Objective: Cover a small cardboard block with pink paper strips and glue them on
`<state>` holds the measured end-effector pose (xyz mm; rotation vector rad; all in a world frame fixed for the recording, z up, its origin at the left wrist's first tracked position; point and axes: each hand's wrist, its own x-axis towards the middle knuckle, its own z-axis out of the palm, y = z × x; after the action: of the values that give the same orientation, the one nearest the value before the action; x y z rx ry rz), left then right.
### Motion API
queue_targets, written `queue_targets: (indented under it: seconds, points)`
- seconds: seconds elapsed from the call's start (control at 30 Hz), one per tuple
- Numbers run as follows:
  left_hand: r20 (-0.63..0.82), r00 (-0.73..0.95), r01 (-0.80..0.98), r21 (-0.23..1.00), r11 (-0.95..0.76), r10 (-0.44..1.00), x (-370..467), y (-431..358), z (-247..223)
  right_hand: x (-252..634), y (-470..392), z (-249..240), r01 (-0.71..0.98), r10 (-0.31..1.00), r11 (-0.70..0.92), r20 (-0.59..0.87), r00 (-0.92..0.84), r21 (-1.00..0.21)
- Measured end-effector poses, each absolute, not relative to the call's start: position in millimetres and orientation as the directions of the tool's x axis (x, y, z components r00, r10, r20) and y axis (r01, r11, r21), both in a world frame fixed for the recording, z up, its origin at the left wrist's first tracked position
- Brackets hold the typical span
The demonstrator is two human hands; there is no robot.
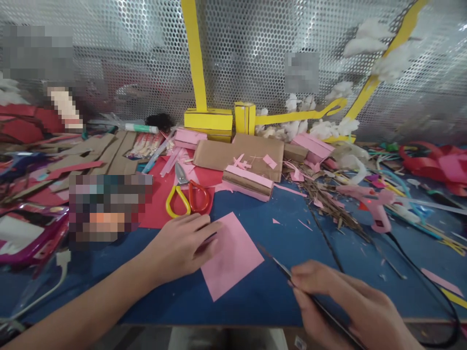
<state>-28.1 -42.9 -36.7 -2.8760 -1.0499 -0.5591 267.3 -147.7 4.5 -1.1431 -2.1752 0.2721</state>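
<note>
A square of pink paper (235,257) lies tilted on the blue table near its front edge. My left hand (186,243) rests over the paper's upper left side, with a thin dark object at its fingers that is too small to make out. In my right hand (335,296), to the right of the paper, is a slim dark craft knife (317,301); its thin metal tip points toward the paper's right corner and appears apart from it. Scissors with yellow and red handles (188,194) lie on red paper (151,214) just beyond my left hand.
A pink glue gun (377,206) with a black cable lies at the right. Behind the paper sit a pink-edged cardboard box (248,182) and a cardboard piece (259,150). Yellow boxes (207,119) stand by the perforated metal panel (241,48). Scraps and cardboard strips are spread at both sides.
</note>
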Motion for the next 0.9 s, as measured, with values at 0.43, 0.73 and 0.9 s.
queue_targets:
  seconds: [0.43, 0.73, 0.9]
  points:
    - [0.379, 0.700, 0.597, 0.154, -0.787, 0.605, -30, -42, -41, 218, -82, -27, 0.529, 0.756, 0.636, 0.317, -0.572, -0.562]
    - [0.378, 0.698, 0.605, 0.144, -0.783, 0.608, -30, -42, -41, 217, -82, -32, 0.545, 0.721, 0.686, 0.350, -0.598, -0.482]
    - [0.386, 0.698, 0.599, 0.147, -0.787, 0.603, -30, -42, -40, 218, -84, -30, 0.552, 0.724, 0.684, 0.347, -0.597, -0.477]
